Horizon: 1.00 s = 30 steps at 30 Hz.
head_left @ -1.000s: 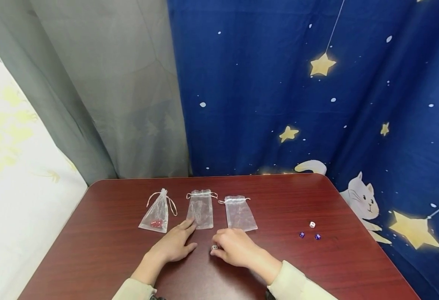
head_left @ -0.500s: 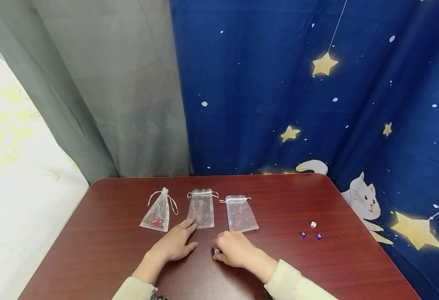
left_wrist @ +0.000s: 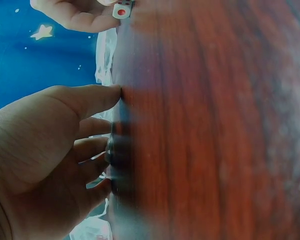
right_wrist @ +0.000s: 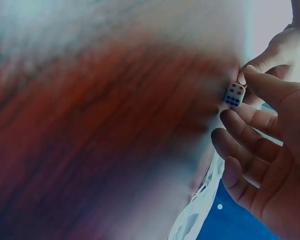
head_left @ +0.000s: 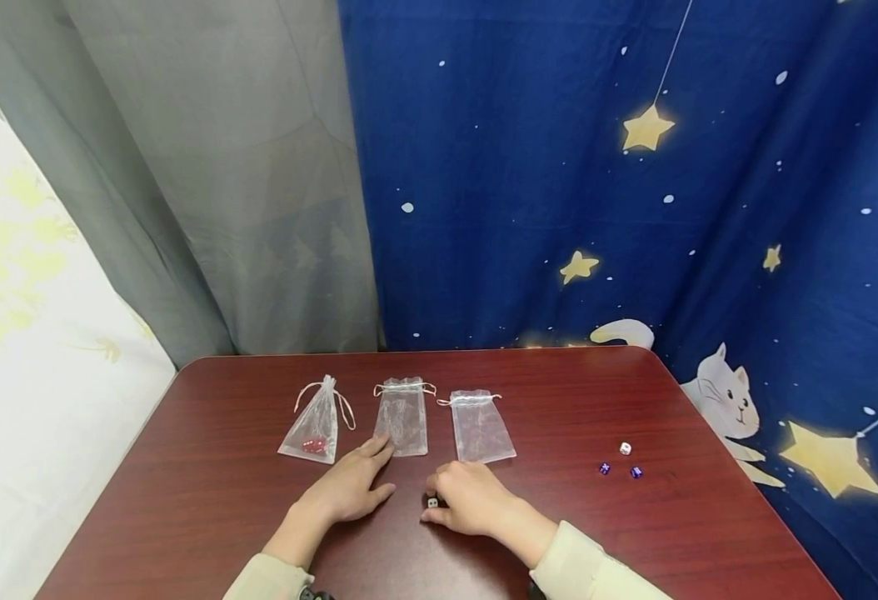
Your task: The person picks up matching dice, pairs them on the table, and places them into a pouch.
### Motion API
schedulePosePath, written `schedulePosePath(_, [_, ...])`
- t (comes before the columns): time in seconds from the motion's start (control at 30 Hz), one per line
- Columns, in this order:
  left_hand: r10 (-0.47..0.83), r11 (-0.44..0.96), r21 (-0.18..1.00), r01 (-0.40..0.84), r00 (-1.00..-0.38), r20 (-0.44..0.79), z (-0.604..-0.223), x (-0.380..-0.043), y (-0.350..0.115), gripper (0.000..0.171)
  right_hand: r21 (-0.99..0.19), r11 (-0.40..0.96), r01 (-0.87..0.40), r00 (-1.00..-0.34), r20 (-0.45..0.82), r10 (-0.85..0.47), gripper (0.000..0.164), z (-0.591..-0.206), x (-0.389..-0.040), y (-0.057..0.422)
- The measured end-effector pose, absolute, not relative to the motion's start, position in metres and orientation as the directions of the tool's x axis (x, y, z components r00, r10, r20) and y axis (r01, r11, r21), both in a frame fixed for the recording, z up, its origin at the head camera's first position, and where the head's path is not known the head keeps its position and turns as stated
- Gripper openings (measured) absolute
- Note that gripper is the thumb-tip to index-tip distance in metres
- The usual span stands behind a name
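Observation:
My right hand (head_left: 469,498) is low over the table, pinching a white die (right_wrist: 235,95) between thumb and fingers. Red and blue pips show on the die's faces in the right wrist view. My left hand (head_left: 346,487) rests on the table with its fingers stretched out and spread. Its fingertips overlap the lower left corner of the middle sheer drawstring pouch (head_left: 403,421), which lies flat. Just beyond the right hand lies another flat drawstring pouch (head_left: 481,429). At the left, a third pouch (head_left: 321,421) is gathered at its neck and has red dice (head_left: 315,446) inside.
On the right part of the brown wooden table (head_left: 559,392) lie one white die (head_left: 625,448) and two blue dice, a left one (head_left: 605,468) and a right one (head_left: 637,472). Curtains (head_left: 484,208) hang behind the table's far edge.
The right hand has shifted slightly toward the near side with the die, away from the right pouch. The left hand has stayed in place on the table.

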<state>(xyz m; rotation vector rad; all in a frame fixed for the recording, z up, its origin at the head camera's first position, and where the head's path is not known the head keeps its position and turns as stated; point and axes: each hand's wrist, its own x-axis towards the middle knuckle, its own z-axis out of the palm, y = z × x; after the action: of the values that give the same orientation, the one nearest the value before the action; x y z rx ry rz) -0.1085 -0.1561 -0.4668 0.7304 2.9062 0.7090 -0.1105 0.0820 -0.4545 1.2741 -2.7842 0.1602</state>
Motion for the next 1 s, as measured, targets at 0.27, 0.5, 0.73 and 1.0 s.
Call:
schedulePosePath(0.27, [0.459,0.786,0.441,0.433,-0.887,0.052,-0.467,-0.108,-0.156,0.059,-0.149,0.649,-0.746,-0.665,0.150,-0.731,0.024,-0.445,-0.112,0.091])
schedulePosePath(0.5, [0.462,0.781,0.444,0.439,-0.885,0.063,-0.467,-0.107,-0.155,0.059,-0.189,0.653,-0.733,-0.680,0.171,-0.713,0.020,-0.435,-0.114,0.103])
schedulePosePath(0.73, [0.470,0.776,0.437,0.455,-0.879,0.081,-0.467,-0.106,-0.157,0.059,-0.181,0.671,-0.719,-0.695,0.192,-0.693,0.021,-0.428,-0.116,0.114])
schedulePosePath(1.0, [0.473,0.776,0.432,0.459,-0.877,0.082,-0.469,-0.106,-0.158,0.059,-0.155,0.683,-0.714,-0.699,0.217,-0.681,0.022,-0.424,-0.120,0.125])
